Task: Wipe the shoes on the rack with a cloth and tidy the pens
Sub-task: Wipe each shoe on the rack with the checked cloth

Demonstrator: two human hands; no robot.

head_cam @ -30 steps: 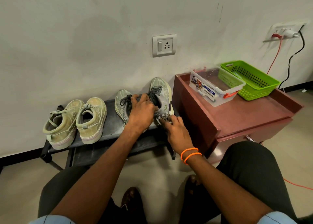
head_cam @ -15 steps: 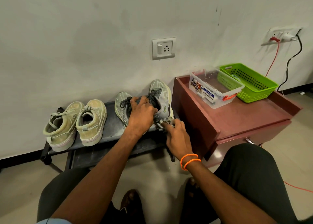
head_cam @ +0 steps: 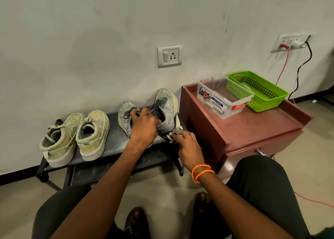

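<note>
Wiping the shoes is the step in hand, as we judge it; the pens come later.

Head view, one entry per item:

- Rack (head_cam: 115, 153): low, dark, against the wall at centre left of the frame. We count two pairs on its top shelf.
- Beige pair (head_cam: 75, 137): left end of the rack, heels toward us, untouched by either hand.
- Grey running shoe (head_cam: 167, 112): right end of the rack, tipped up on its side; its mate (head_cam: 124, 115) lies just beside it, partly hidden.
- Left hand (head_cam: 144, 126): curled round the collar of the grey running shoe, steadying it.
- Right hand (head_cam: 186, 143): fingers pinching a small bunched cloth (head_cam: 174, 132) against the heel end of that shoe.
- Table (head_cam: 253, 128): reddish, right of the rack, carrying a clear box (head_cam: 222, 101) and a green basket (head_cam: 260, 92) side by side. We cannot tell whether the pens lie in either.

Next move, in our judgement: work the cloth along the sole edge and upper while the left hand turns the shoe, then set it down level and take up its mate.
</note>
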